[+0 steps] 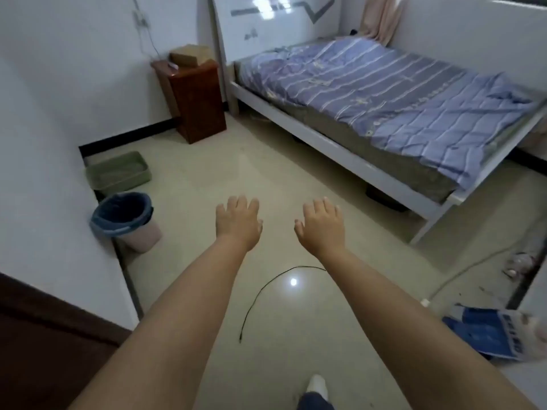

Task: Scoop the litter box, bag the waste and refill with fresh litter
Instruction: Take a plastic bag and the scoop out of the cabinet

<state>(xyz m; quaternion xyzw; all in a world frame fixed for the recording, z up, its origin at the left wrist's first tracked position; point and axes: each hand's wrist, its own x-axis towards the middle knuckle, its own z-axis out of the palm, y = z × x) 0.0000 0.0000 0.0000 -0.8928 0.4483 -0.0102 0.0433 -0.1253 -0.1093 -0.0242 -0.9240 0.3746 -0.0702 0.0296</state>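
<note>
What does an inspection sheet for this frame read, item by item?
Surface: pale tiled floor, glossy, with a light reflection.
Job's things: green litter box by the left wall; lined bin just in front of it; blue bag lying at right. No scoop seen.
Clutter: small items on the floor at far right, too blurred to name.
Hands: left hand and right hand open, holding nothing.
Cables: black cable loose on the floor; white cord at right.
Surroundings: bed, wooden cabinet, white walls.
</note>
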